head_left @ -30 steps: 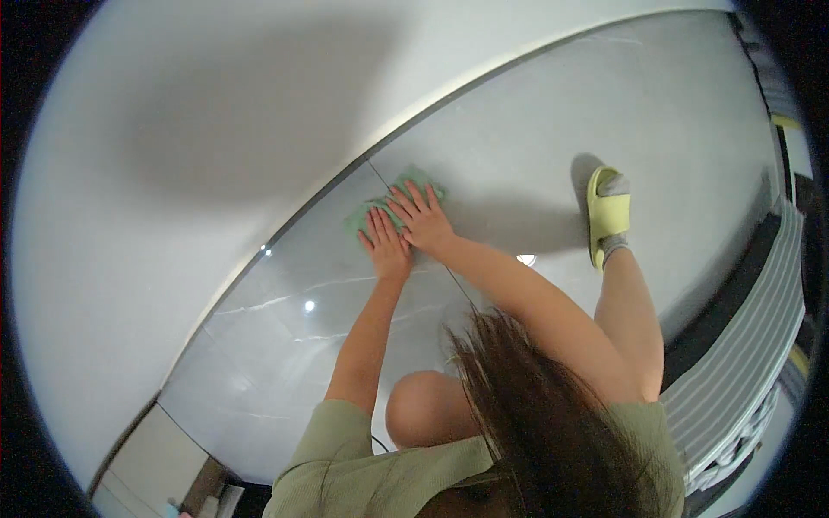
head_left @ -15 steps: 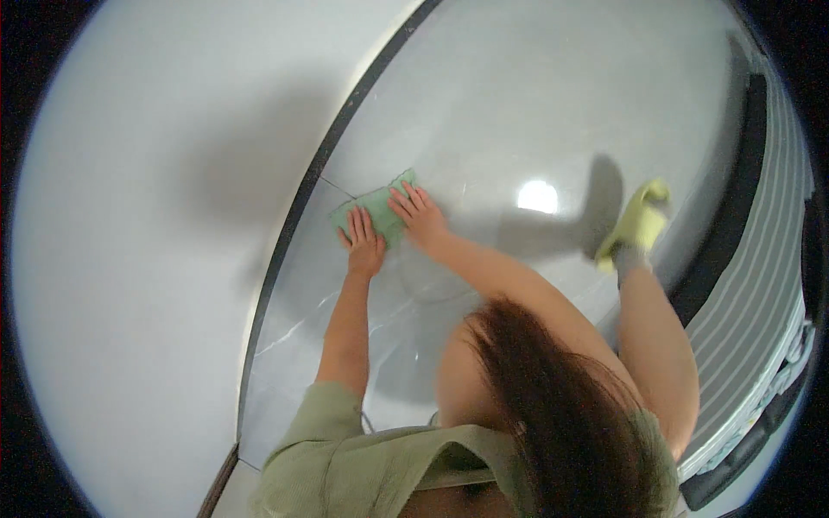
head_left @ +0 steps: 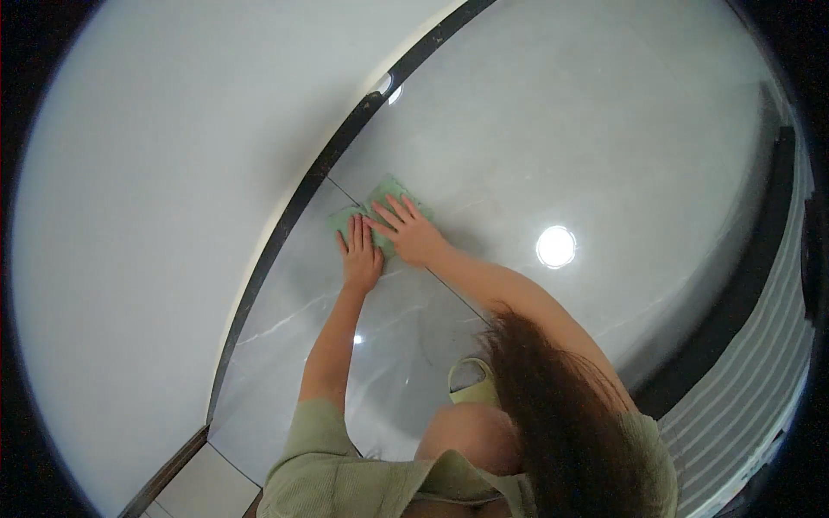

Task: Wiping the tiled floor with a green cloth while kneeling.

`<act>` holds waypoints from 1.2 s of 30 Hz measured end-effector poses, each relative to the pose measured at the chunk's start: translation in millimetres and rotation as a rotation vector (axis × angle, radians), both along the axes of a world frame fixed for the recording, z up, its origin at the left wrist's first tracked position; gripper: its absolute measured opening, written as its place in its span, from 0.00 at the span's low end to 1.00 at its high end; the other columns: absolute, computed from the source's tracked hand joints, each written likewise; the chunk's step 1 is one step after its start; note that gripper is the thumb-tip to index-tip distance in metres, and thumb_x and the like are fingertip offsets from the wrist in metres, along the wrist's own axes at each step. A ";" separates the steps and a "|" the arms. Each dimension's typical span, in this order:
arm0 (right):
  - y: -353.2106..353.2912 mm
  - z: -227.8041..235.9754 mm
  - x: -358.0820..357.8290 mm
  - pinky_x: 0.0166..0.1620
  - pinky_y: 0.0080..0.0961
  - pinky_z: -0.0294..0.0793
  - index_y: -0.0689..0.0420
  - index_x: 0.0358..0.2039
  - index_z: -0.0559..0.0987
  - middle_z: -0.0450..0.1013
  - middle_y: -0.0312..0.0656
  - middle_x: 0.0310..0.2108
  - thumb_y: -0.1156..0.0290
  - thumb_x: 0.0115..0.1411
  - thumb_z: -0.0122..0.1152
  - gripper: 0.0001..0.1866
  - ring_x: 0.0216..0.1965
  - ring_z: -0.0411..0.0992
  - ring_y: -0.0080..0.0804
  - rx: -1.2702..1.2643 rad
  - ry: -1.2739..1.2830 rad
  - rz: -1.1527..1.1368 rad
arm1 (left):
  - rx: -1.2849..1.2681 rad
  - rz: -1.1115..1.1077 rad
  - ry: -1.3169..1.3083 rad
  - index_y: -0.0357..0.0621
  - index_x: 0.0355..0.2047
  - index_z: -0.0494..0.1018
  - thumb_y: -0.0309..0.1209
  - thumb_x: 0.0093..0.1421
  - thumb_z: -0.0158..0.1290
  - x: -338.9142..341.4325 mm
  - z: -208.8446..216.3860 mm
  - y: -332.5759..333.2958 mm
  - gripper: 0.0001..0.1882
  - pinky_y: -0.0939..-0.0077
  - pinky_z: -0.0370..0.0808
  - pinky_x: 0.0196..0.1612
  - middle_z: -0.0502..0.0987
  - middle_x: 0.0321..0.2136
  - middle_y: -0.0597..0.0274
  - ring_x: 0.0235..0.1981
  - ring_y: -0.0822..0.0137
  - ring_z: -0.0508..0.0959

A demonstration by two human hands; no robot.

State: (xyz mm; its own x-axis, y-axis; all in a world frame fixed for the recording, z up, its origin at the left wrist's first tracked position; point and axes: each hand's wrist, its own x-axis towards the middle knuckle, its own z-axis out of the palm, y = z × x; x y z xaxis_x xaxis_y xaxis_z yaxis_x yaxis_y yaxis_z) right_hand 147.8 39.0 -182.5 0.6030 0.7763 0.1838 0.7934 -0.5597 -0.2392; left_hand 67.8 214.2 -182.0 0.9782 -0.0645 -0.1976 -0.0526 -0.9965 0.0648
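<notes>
A pale green cloth point(head_left: 391, 192) lies on the glossy grey tiled floor point(head_left: 604, 155), close to the dark strip at the wall's foot. Both of my hands rest on top of it, fingers stretched out. My left hand point(head_left: 362, 263) presses on its near left part with the fingers side by side. Over the right part, my right hand point(head_left: 414, 237) lies flat with its fingers spread. Its fingertips come close to the left hand's, and a fold or dip shows in the cloth between them. Neither hand grips the cloth; the palms hide some of it.
A white wall point(head_left: 155, 216) rises on the left, with a black skirting strip point(head_left: 299, 203) along its base. To the right stand a black base point(head_left: 725, 328) and striped grey fabric point(head_left: 734, 414). My yellow-green slipper point(head_left: 477, 393) is near my knee. Long hair hangs over my right side.
My extended leg with its slipper has left the right side; a slipper now shows near my knee. My right hand has moved closer to my left, and the cloth has bunched between them.
</notes>
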 end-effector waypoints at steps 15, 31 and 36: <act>-20.5 32.9 -67.8 0.65 0.57 0.35 0.64 0.63 0.56 0.44 0.57 0.66 0.52 0.57 0.51 0.39 0.67 0.36 0.61 0.034 0.371 -0.289 | 0.109 -0.293 -0.002 0.49 0.66 0.47 0.42 0.63 0.42 23.9 26.6 -14.2 0.34 0.36 0.38 0.63 0.45 0.67 0.62 0.68 0.51 0.43; -53.2 14.6 46.4 0.60 0.70 0.35 0.54 0.64 0.58 0.45 0.52 0.67 0.51 0.54 0.51 0.38 0.67 0.38 0.60 0.026 0.210 -0.476 | 0.092 -0.348 -0.177 0.49 0.64 0.51 0.41 0.63 0.40 136.9 5.3 -66.2 0.30 0.25 0.40 0.58 0.45 0.67 0.60 0.66 0.44 0.44; -79.1 26.2 -123.9 0.60 0.69 0.37 0.54 0.65 0.54 0.43 0.46 0.68 0.48 0.54 0.53 0.42 0.68 0.38 0.57 -0.078 0.511 -0.273 | 0.009 -0.522 0.205 0.40 0.61 0.58 0.43 0.59 0.46 -22.5 25.6 -62.9 0.32 0.27 0.40 0.59 0.48 0.65 0.49 0.65 0.34 0.42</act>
